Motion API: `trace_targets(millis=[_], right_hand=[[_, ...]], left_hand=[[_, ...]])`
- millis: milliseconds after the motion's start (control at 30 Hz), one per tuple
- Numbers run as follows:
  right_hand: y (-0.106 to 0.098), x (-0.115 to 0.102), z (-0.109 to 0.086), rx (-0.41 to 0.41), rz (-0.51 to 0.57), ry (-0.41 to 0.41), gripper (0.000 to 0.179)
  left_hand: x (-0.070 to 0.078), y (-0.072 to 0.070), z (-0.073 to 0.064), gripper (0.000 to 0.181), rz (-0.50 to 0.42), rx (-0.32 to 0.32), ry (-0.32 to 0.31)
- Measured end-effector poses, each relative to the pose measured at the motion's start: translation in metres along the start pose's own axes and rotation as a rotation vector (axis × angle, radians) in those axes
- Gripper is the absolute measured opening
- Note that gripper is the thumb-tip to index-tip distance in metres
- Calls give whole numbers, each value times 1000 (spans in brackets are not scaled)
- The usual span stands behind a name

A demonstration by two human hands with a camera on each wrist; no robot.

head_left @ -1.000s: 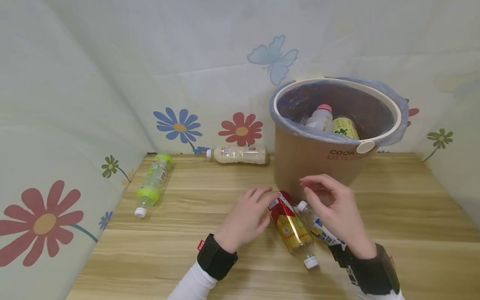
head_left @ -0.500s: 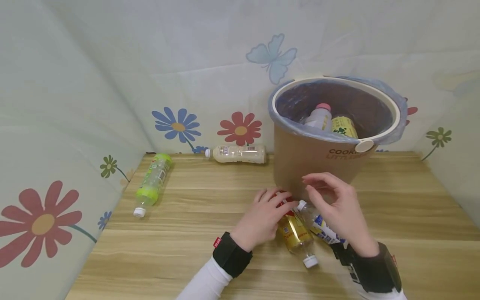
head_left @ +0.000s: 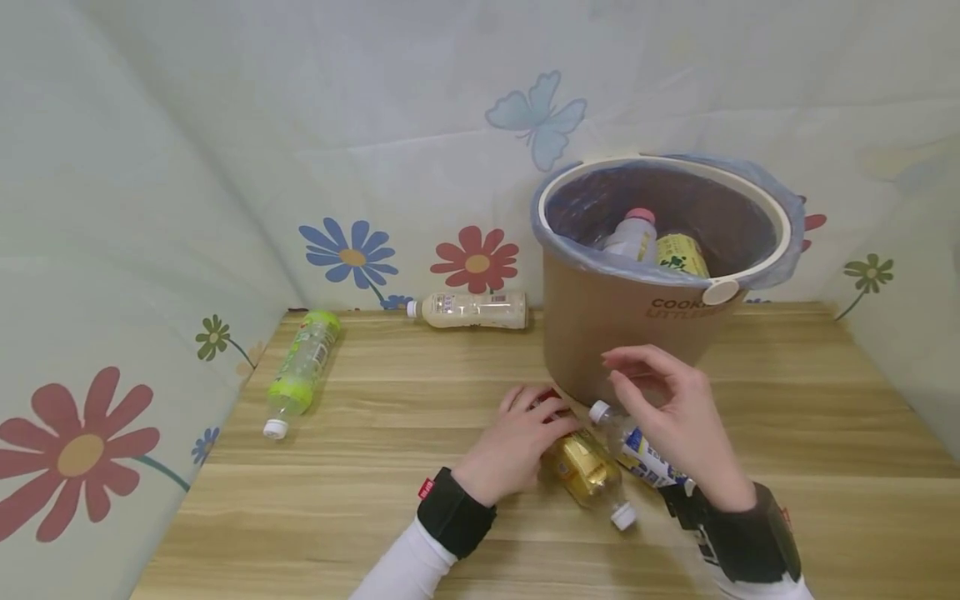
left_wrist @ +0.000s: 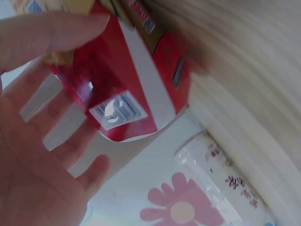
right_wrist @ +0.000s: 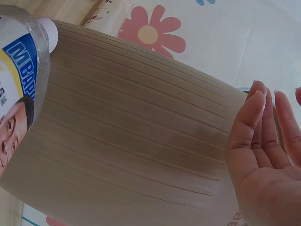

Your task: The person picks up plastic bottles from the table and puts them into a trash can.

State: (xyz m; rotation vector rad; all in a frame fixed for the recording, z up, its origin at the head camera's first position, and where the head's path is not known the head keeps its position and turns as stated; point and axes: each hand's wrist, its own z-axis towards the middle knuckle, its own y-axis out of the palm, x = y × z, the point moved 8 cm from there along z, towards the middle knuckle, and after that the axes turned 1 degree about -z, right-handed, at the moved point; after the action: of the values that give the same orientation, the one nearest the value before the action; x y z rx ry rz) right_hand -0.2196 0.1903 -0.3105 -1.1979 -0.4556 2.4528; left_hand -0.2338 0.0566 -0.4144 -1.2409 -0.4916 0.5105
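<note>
A plastic bottle with a red and gold label (head_left: 588, 471) lies on the table in front of the bin, white cap toward the person. My left hand (head_left: 513, 442) grips its red base end, fingers over the top; in the left wrist view thumb and fingers lie on either side of the red label (left_wrist: 136, 84). My right hand (head_left: 678, 421) holds nothing, thumb and fingers loosely bent in the air. Just below it lies a clear bottle with a blue and white label (head_left: 647, 460), partly hidden by that hand in the head view.
Behind the hands stands a brown bin (head_left: 611, 325) lined with a blue bag, with a pink-capped bottle (head_left: 632, 237) and a yellow container (head_left: 681, 255) inside. A cream-coloured bottle (head_left: 474, 310) lies by the back wall, a green-labelled bottle (head_left: 302, 371) at the left.
My left hand has moved right and onto the red and gold bottle, now covering its base end. The right hand has stayed nearly still.
</note>
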Motion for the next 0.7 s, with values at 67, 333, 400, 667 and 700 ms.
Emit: trace_targets(millis=[67, 333, 400, 667, 700], right_hand=[[1, 0, 0, 1, 2, -8, 24], [4, 0, 0, -15, 2, -16, 24], [5, 1, 0, -26, 3, -10, 25], [9, 0, -1, -45, 8, -5, 25], [9, -1, -1, -45, 6, -8, 25]], left_hand=[[-5, 0, -4, 61, -24, -18, -11], [-28, -7, -28, 68, -74, -160, -101], [-34, -9, -36, 68, -94, -197, -137], [-45, -20, -55, 73, -121, -211, -179], [-44, -21, -55, 74, -123, -208, -169]])
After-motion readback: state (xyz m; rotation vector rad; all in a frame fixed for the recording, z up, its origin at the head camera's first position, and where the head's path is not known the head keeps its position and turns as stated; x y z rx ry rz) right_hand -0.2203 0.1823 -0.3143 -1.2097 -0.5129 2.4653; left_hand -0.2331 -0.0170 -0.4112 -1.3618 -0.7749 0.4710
